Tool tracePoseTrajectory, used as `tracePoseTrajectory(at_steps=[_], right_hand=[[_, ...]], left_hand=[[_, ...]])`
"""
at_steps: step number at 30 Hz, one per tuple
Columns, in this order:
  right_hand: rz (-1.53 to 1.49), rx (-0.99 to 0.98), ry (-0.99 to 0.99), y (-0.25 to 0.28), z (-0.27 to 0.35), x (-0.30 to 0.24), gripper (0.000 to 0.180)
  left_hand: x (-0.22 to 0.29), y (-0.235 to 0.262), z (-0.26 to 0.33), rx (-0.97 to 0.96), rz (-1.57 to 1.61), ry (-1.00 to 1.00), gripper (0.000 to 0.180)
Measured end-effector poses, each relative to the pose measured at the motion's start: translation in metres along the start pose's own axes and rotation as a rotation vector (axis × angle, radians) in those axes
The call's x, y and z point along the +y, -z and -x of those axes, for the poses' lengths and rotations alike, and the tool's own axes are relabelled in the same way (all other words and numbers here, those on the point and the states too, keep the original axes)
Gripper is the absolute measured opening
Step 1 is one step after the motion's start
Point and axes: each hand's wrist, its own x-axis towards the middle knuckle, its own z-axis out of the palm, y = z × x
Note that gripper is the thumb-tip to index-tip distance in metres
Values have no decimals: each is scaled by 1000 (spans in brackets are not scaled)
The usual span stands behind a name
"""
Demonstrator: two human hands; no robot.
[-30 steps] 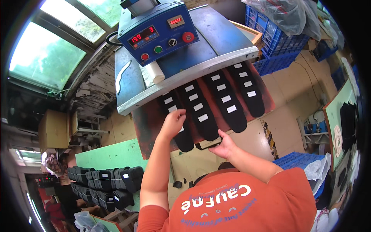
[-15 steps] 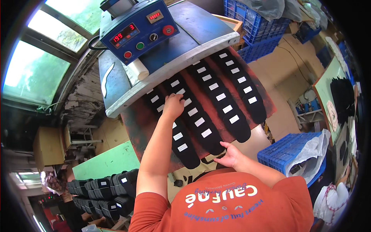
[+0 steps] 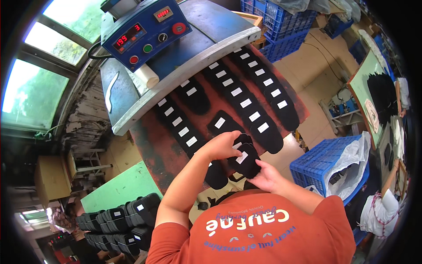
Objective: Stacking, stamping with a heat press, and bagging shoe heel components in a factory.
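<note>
A red press bed [image 3: 149, 145] lay ahead; both hands, left [image 3: 222, 146] and right [image 3: 263, 175], pinched one black insole [image 3: 244, 160] at its edges — light, floppy, likely.

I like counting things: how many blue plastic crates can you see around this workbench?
2 clearly: one blue crate lined with a white bag, right of the person, and another behind the press bed, at top. More may be hidden there.

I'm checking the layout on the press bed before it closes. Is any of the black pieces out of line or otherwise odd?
Yes. Most black insole pieces lie in tidy slanted rows on the red press bed, but the ones near the front are gathered overlapping under the left hand and right hand, leaving a bare gap mid-row.
</note>
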Motion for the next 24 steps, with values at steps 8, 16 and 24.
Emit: tracePoseTrajectory(at_steps=[8,16,24], right_hand=[[1026,-329,586,-37,28,-10,47],[1684,-213,965,-66,-53,59,76],[1476,-282,1215,-100,-101,52,56]], left_hand=[[-30,1,37,140,331,-327,41],[-202,117,0,1383,105,666,60],[-189,74,77,741,1195,174,31]])
